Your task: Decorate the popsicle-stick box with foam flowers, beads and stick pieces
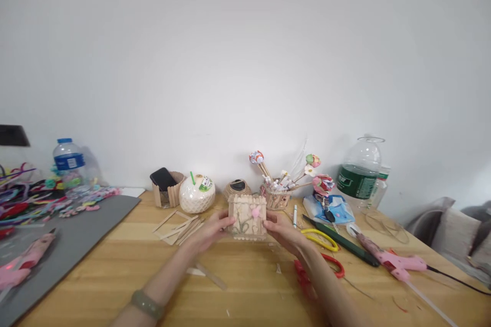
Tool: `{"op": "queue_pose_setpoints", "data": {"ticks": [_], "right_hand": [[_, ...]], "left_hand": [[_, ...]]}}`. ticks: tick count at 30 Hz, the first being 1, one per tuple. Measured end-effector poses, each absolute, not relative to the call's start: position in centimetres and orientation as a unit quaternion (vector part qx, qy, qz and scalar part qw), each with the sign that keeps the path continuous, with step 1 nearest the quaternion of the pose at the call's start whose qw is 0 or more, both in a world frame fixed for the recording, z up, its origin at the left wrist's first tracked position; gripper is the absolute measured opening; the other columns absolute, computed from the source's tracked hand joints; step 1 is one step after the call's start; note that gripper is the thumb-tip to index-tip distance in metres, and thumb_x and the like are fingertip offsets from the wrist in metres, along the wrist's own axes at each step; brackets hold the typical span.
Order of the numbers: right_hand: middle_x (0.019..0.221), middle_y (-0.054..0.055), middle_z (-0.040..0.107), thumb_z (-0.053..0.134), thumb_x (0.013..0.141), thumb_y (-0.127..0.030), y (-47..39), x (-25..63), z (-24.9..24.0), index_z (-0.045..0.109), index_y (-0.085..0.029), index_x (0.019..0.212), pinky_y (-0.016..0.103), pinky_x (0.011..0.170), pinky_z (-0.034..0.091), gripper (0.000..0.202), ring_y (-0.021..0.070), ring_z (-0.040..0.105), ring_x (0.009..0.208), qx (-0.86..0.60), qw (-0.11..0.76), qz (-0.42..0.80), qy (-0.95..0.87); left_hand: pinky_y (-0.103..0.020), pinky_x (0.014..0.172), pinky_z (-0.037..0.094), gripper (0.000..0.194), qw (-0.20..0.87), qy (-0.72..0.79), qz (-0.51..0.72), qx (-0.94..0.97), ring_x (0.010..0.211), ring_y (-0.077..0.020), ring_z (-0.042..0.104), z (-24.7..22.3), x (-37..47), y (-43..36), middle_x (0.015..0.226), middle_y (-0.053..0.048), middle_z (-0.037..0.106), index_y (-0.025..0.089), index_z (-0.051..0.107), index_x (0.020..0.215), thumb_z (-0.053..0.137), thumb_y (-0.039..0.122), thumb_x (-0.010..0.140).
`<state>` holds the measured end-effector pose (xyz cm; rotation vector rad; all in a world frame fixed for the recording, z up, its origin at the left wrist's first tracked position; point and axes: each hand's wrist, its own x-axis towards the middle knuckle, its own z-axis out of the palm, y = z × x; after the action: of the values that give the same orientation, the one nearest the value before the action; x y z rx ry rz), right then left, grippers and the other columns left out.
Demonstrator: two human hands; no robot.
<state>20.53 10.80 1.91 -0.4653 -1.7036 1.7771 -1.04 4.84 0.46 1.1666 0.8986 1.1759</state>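
Observation:
Between my two hands is a small popsicle-stick box [247, 217], its front decorated with a pink piece and a twine shape. My left hand [213, 227] grips its left side, thumb on the front face. On the opposite side, my right hand [282, 230] pinches the right edge. The box is held up over the wooden table, near its middle. Loose popsicle sticks [180, 227] lie left of my left hand, and a few more sticks [209, 273] lie below it. Right of my right hand are scissors with yellow handles [320, 240] and red-handled scissors [333, 264], partly behind my forearm.
Along the wall stand a stick holder with a phone [163, 180], a wrapped coconut [197, 194], a twine ball [238, 190], a basket of paper flowers [278, 199] and a large bottle [358, 173]. Pink glue guns lie at right [395, 260] and left [26, 260].

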Motion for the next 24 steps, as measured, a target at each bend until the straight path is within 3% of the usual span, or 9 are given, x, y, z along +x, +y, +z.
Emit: {"op": "queue_pose_setpoints", "data": {"ticks": [6,12,24], "right_hand": [[0.117,0.011,0.061,0.075,0.057,-0.053,9.8,19.8,1.9,0.059,-0.019,0.113,0.045,0.099,0.034,0.067,0.0286,0.051,0.114,-0.161,0.33,0.658,-0.658],[0.111,0.007,0.064,0.076,0.057,-0.048,10.2,20.4,1.4,0.062,-0.02,0.107,0.043,0.099,0.034,0.059,0.0262,0.056,0.107,-0.159,0.318,0.642,-0.679],[0.103,0.005,0.068,0.081,0.049,-0.041,10.8,20.7,0.8,0.061,-0.022,0.108,0.039,0.089,0.042,0.066,0.0296,0.059,0.1,-0.171,0.274,0.631,-0.705]], "left_hand": [[-0.042,0.094,0.041,0.052,0.568,0.383,0.491,0.538,0.104,-0.0286,0.059,0.9,-2.1,4.8,0.114,-0.015,0.064,0.011,0.061,0.109,0.069,0.042,0.067],[-0.044,0.1,0.035,0.055,0.541,0.405,0.468,0.569,0.111,-0.0291,0.054,0.5,-2.9,4.9,0.12,-0.013,0.061,0.014,0.061,0.111,0.076,0.031,0.06],[-0.042,0.096,0.039,0.057,0.519,0.414,0.458,0.591,0.107,-0.0303,0.056,0.1,-2.8,5.2,0.114,-0.012,0.064,0.014,0.064,0.105,0.079,0.027,0.052]]}}
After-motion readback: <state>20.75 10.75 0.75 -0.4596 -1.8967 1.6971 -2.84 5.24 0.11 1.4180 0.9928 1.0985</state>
